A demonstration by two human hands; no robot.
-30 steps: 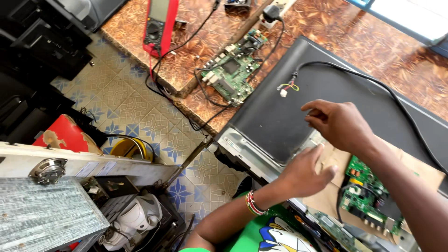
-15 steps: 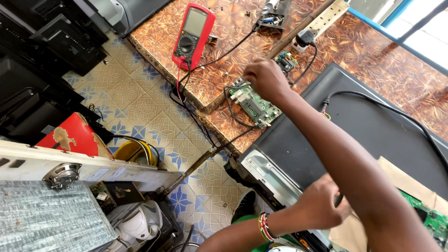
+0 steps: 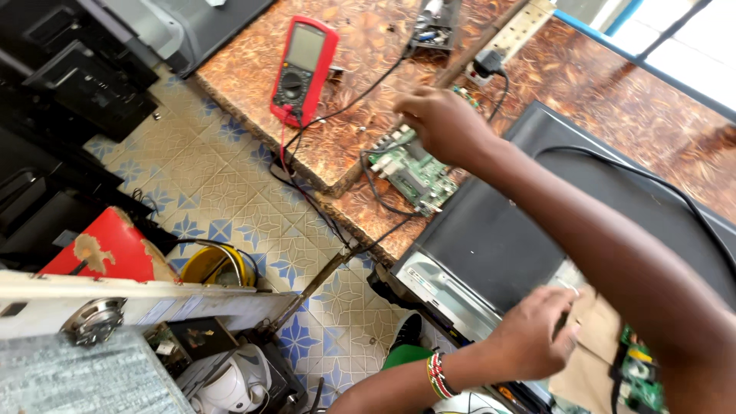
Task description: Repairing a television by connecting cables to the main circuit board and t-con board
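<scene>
The right hand (image 3: 445, 123) has swung from the flat screen's (image 3: 491, 245) back up to upper centre, fingers curled on the green circuit board (image 3: 410, 170), while the left hand (image 3: 533, 337) stays loosely pressed on the screen's lower edge.

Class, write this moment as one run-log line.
right hand: over green circuit board on brown patterned table | left hand: resting on black flat panel | red multimeter: untouched
</scene>
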